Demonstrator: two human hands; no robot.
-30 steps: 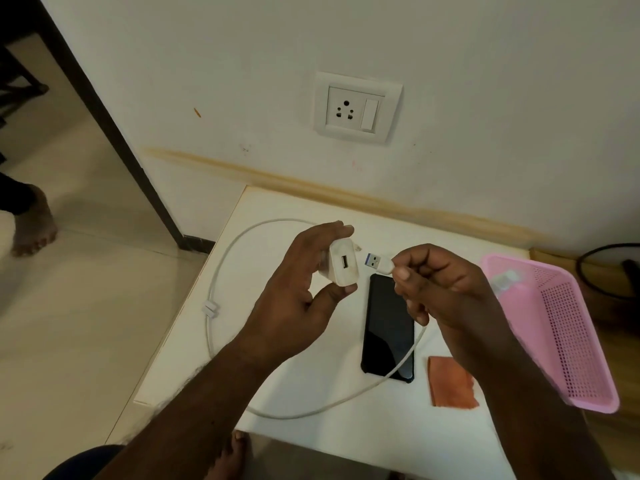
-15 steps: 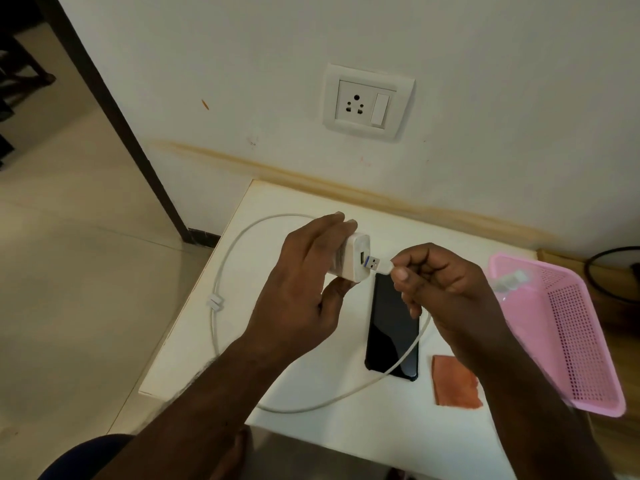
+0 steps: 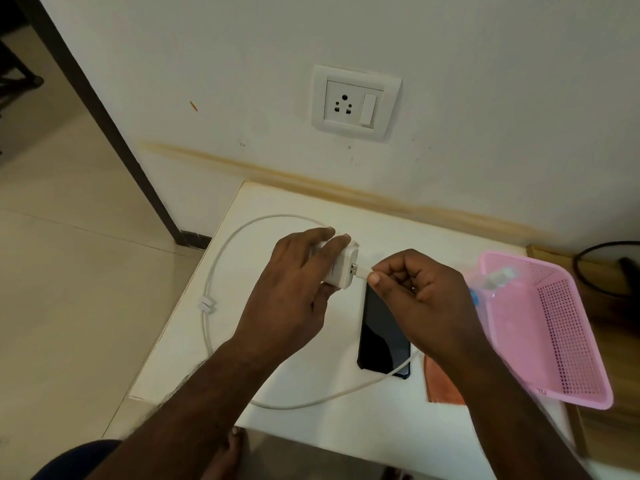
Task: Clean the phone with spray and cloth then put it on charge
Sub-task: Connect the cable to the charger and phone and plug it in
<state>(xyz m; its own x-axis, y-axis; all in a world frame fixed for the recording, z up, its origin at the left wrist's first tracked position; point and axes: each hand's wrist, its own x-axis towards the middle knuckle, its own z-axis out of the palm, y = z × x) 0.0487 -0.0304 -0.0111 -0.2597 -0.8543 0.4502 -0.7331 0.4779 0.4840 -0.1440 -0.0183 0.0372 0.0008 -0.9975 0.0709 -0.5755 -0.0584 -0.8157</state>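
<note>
My left hand grips a white charger adapter above the white table. My right hand pinches the USB plug of the white cable, and the plug's metal tip sits partly inside the adapter's port. The cable loops round the table's left side and crosses the near end of the black phone, which lies screen up below my hands. An orange cloth lies right of the phone, partly hidden by my right forearm. A clear spray bottle lies in the pink basket.
A white wall socket with a switch is on the wall above the table. The table's left edge drops to a tiled floor. A black cable lies on the wooden surface at far right. A bare foot shows under the table's near edge.
The adapter has turned its port toward my right hand. The USB plug has moved left, from apart from the adapter to partly inside its port.
</note>
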